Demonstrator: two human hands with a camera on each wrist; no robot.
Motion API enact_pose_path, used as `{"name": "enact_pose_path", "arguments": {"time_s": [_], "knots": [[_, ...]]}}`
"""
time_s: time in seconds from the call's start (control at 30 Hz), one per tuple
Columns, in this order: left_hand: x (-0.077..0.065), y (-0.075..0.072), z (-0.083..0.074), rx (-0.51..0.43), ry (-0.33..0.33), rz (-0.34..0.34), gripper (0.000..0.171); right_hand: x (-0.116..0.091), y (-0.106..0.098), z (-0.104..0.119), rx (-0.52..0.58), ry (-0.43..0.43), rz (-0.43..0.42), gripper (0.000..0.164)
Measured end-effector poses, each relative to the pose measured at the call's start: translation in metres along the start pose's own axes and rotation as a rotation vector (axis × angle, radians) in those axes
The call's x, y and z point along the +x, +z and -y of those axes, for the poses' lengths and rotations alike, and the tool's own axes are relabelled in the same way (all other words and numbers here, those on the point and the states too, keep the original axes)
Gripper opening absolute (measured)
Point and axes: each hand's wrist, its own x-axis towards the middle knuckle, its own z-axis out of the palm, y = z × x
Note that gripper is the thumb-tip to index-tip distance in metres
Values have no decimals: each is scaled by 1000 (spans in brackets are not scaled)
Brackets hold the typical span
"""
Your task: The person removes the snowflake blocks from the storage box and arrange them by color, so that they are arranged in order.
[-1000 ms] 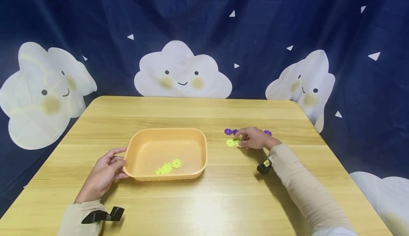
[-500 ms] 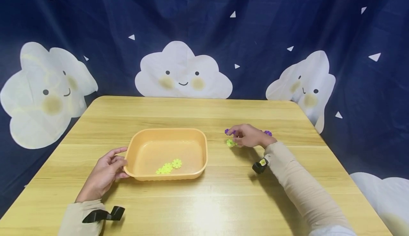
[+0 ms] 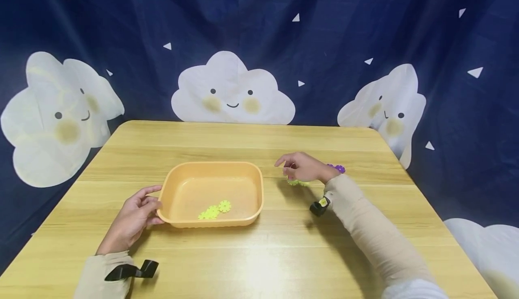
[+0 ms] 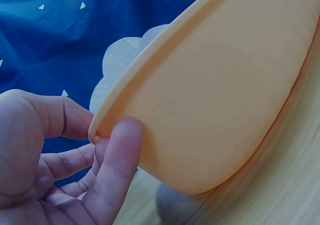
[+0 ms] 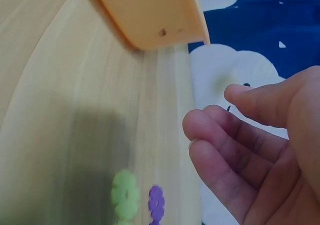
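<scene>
My left hand [image 3: 131,220] pinches the left rim of an orange plastic basin [image 3: 182,197], thumb on the outer wall in the left wrist view. Several yellow flower-shaped plastic pieces [image 3: 212,212] lie at the basin's near side. To the right of the basin, my right hand [image 3: 304,168] hovers over the table with fingers loosely bent and thumb apart; nothing shows between them in the right wrist view. Below that hand are yellow-green flower pieces [image 3: 298,183], partly covered by it. Purple flower pieces [image 3: 339,169] show beyond its wrist, others hidden behind the hand.
The wooden table [image 3: 259,254] carries the basin and the loose pieces. Behind it hangs a dark blue curtain [image 3: 316,33] with white clouds and triangles. Black straps with cameras [image 3: 319,206] sit on both wrists.
My right hand has moved left and slightly up, away from the yellow-green pieces toward the basin, and now covers some purple ones. My left hand and the basin have stayed in place.
</scene>
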Motion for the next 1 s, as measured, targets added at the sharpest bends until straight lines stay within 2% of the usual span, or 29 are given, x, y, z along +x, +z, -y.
{"name": "enact_pose_path", "arguments": {"time_s": [0.33,0.57,0.83,1.0], "knots": [[-1,0,-2,17,-10,3,45,21,6,20,62,73,17,37],[-1,0,-2,24,-21,-1,43,34,7,33,44,57,30,36],[0,-1,-1,18,-11,4,43,48,8,46,77,39,71,36],[0,-1,-1,22,-10,4,46,56,10,54,100,62,104,37]]}}
